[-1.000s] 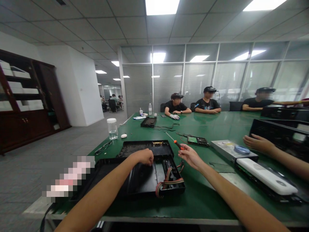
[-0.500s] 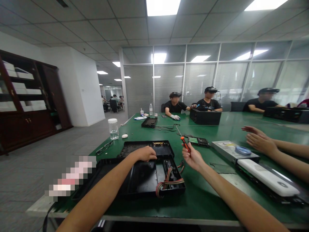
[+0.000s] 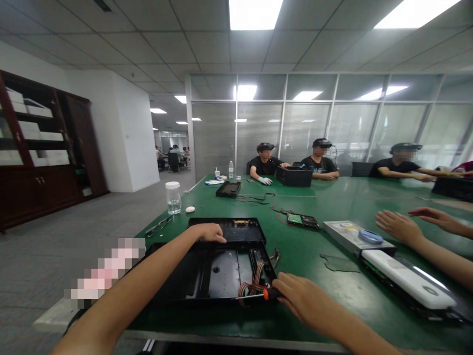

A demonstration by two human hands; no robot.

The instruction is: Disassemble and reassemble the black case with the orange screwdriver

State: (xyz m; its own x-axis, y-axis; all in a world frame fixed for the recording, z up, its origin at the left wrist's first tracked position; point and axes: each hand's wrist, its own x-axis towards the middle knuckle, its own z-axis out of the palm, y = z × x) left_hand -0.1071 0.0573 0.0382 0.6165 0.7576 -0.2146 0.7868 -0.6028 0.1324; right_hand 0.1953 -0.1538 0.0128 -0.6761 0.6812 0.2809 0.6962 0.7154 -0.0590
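Note:
My right hand (image 3: 295, 296) is wrapped around the handle of an orange-and-black screwdriver (image 3: 266, 294). Its thin shaft points left over the lower right corner of an open black plastic casing (image 3: 218, 271). Striped ribbon wires (image 3: 254, 286) loop out of that corner, under the screwdriver. Over the seam between the casing's near part and its upright far part (image 3: 229, 229) is my left hand (image 3: 212, 232), its fingers bent and close together. What those fingers hold, if anything, is hidden.
A jar (image 3: 173, 198), glasses (image 3: 159, 226) and a white oval object (image 3: 189, 209) lie at left. A circuit board (image 3: 303, 220) sits beyond the casing. At right are a silver box (image 3: 342, 234), a white device (image 3: 410, 278) and another person's hands (image 3: 401, 228). People sit opposite.
My right hand has lowered the screwdriver from upright above the table to nearly level over the casing's right corner. My left hand has shifted slightly left. The neighbour's hands have moved a little.

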